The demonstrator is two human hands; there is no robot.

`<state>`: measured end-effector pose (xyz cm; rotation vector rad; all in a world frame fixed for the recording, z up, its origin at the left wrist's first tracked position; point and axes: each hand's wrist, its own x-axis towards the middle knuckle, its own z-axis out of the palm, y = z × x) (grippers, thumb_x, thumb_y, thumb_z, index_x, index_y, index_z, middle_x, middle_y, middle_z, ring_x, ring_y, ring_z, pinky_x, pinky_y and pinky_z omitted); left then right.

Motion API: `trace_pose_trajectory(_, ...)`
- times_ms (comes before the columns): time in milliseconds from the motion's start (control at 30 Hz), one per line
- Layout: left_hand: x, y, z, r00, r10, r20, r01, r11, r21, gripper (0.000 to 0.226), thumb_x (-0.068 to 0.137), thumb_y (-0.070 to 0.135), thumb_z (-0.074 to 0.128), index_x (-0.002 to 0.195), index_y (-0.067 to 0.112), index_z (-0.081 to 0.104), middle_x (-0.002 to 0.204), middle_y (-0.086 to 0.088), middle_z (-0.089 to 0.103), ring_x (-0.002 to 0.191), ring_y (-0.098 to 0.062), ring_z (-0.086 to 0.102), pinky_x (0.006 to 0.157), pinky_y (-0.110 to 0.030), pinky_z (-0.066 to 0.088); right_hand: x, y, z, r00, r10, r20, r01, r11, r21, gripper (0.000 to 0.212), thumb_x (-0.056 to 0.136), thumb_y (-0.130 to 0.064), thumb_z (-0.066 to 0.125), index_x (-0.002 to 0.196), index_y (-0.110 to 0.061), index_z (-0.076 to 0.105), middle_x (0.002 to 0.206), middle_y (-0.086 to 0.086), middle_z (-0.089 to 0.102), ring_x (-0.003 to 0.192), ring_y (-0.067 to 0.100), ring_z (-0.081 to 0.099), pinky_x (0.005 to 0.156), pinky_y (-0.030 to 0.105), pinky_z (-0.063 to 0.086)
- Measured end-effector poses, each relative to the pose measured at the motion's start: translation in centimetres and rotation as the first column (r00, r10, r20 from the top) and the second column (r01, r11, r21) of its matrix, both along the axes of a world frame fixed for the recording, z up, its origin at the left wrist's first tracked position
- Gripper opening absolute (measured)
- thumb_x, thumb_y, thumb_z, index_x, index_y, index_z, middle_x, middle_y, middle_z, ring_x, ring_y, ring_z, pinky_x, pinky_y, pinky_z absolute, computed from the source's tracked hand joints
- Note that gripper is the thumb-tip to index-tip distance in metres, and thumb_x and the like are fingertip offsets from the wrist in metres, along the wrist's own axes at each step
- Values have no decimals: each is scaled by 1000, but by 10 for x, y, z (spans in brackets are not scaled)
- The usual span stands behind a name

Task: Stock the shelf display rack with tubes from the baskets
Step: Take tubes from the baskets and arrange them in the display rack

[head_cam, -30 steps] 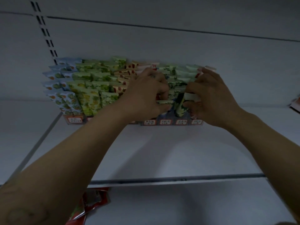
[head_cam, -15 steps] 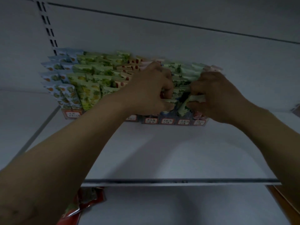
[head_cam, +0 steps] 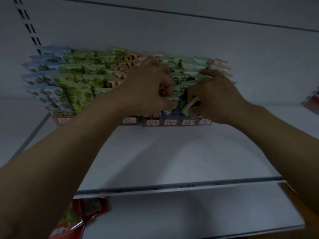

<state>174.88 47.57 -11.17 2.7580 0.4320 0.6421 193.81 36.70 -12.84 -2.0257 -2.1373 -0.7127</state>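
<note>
The display rack stands at the back of a white shelf, packed with rows of fruit-printed tubes in blue, green and pale tones. My left hand curls into the middle rows, its fingers hooked among the tubes there. Close beside it, my right hand grips a green tube tilted into a front slot at the rack's right part. The fingertips of both hands are hidden among the tubes.
Price labels line the rack's front edge. A slotted upright runs up the back wall at left. Red packets lie on the lower shelf at the left. A red item shows at the right edge.
My right hand has pushed the green tube lower and deeper into the front slot. My left hand has stayed curled in the middle rows.
</note>
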Motion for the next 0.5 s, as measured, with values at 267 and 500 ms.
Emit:
trace_pose_trajectory(267, 0, -3, 1, 1000, -7, 4, 7, 1000, 15, 30, 64, 47, 77, 58, 35, 50, 102, 7, 59, 111, -15, 35, 95, -48, 38, -17, 3, 7, 997, -81, 20, 81, 997, -11, 29, 51, -27, 89, 76, -19, 76, 67, 10, 71, 78, 30, 67, 104, 36, 32)
trace_pose_trajectory(500, 1, -1, 0, 1000, 3, -18, -3, 999, 37, 29, 67, 46, 78, 59, 34, 53, 107, 9, 59, 118, -18, 34, 98, -49, 35, -12, 3, -1, 998, -58, 12, 58, 998, 28, 26, 44, -19, 87, 67, -20, 75, 57, 7, 67, 66, 28, 67, 102, 35, 38)
